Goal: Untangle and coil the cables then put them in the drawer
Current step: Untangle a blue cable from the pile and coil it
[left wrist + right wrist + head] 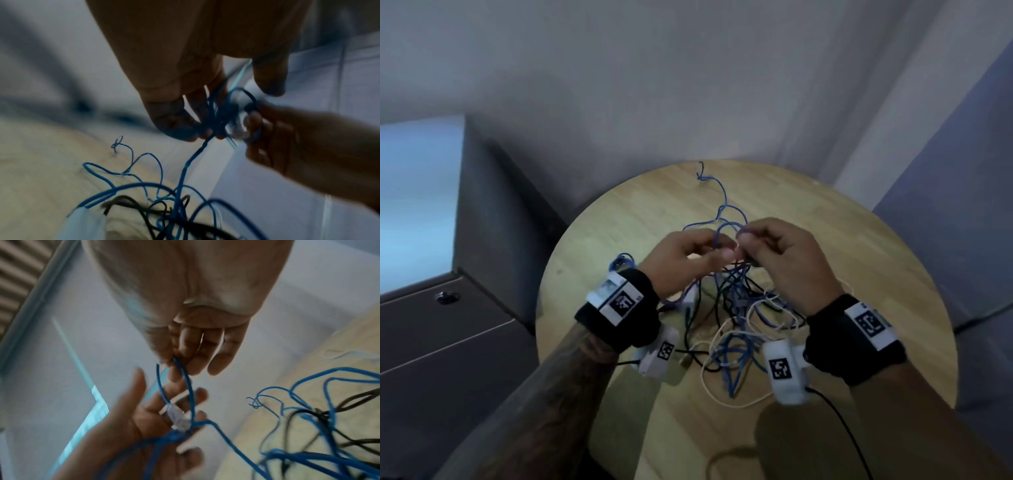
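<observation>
While my left hand (688, 255) and right hand (777, 253) pinch the blue cable (726, 219) above the round wooden worktop (893, 274), nothing is coiled; thin blue, black and white cables (732, 329) sprawl mid-worktop.

Left wrist: my fingers (174, 123) curl round blue loops.

Right wrist: thumb and forefinger nip a loop beside its clear plug (177, 418).
</observation>
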